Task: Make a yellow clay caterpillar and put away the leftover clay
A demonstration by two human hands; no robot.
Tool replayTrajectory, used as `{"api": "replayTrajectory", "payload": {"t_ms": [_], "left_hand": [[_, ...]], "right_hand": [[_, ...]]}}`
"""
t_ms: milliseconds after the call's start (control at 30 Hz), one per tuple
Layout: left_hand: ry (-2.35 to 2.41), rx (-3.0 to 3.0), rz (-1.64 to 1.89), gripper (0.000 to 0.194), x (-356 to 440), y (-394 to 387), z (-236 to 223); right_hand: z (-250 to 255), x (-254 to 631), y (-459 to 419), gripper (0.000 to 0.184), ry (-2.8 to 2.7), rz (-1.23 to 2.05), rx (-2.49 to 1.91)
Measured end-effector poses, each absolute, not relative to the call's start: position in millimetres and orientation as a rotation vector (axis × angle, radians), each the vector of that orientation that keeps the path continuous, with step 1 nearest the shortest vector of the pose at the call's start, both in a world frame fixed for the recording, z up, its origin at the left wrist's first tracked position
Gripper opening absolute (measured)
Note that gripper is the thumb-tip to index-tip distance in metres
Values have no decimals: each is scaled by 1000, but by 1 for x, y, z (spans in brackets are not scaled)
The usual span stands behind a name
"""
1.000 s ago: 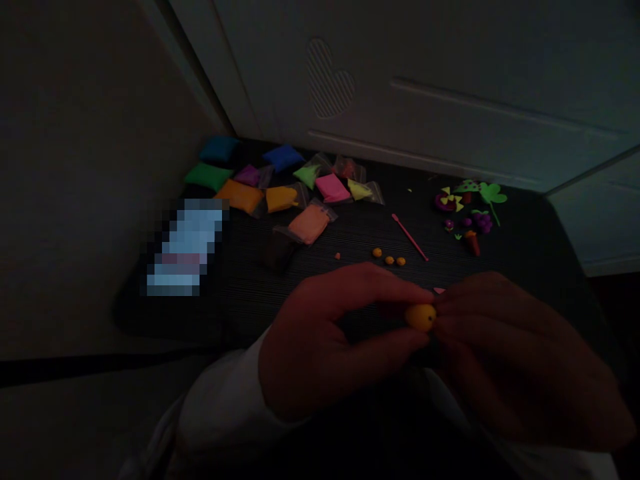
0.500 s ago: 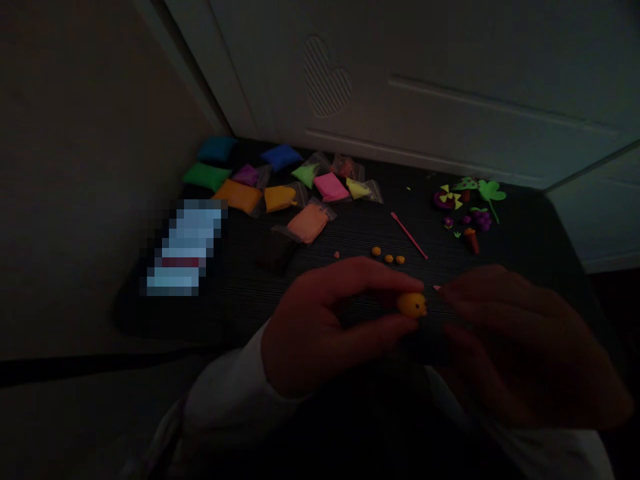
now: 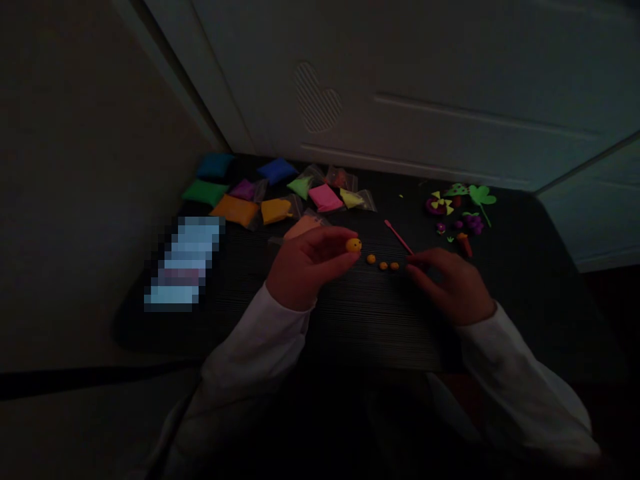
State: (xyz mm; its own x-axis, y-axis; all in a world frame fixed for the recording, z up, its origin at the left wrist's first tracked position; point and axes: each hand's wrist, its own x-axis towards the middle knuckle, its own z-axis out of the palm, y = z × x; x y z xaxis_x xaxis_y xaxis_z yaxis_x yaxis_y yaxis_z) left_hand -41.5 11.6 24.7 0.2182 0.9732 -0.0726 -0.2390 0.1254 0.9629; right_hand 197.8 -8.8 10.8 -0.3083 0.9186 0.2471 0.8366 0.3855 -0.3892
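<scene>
Between the thumb and fingers of my left hand is a small yellow clay chick head, a ball with dark dot eyes and a small beak. My right hand is down at the tabletop, its thumb and fingertips closed around the near end of a thin pink clay tool. The tool's far end lies on the table, and its gripped end is hidden. Between my hands, small yellow-orange clay balls rest in a short row.
Several packets of coloured clay, among them an orange packet and a pink packet, lie at the back left. A blurred-out bright screen is at left. Clay pieces, including a green leaf shape and purple cluster, sit at back right.
My left hand has moved forward and left, carrying the chick head away from my right hand. My right hand has gone forward and left, down to the pink tool.
</scene>
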Motion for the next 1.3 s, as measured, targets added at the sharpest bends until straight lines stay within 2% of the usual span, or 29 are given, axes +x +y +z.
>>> {"api": "replayTrajectory", "payload": {"t_ms": [267, 433, 633, 767, 1300], "left_hand": [[682, 863, 1046, 14, -25, 22, 38], [597, 807, 973, 16, -17, 27, 37], [565, 638, 879, 18, -16, 27, 20], [475, 562, 834, 15, -15, 26, 14], [372, 426, 764, 19, -13, 24, 8]], "right_hand": [[40, 166, 9, 20, -2017, 368, -1329], [41, 150, 0, 15, -1617, 562, -1116], [25, 146, -11, 32, -1555, 775, -986], [23, 145, -11, 41, -1597, 790, -996], [22, 142, -7, 38, -1698, 753, -1007]]}}
